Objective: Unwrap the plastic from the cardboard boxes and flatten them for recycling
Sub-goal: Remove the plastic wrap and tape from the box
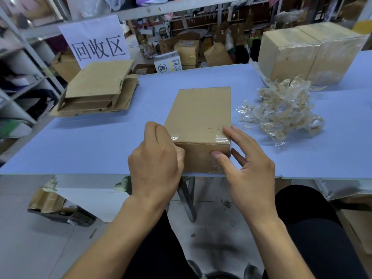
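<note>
Flattened stack (pixel 96 91) lies far left. Left hand (pixel 156 158) is curled, pinching film at the near face of the box (pixel 201 125), mid-table at the near edge. Right hand (pixel 243 164), fingers spread, braces the corner. Peel should be pulled low, box kept pinned.

Just one head-worn cam, wide-angle, looking forward and down from close above the table (pixel 100 141) edge, shelves (pixel 30 77) curving off at the left.

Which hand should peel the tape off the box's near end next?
Probably left. The left hand is curled at the tape edge on the box, seemingly picking it; the right hand just braces with spread fingers.
</note>
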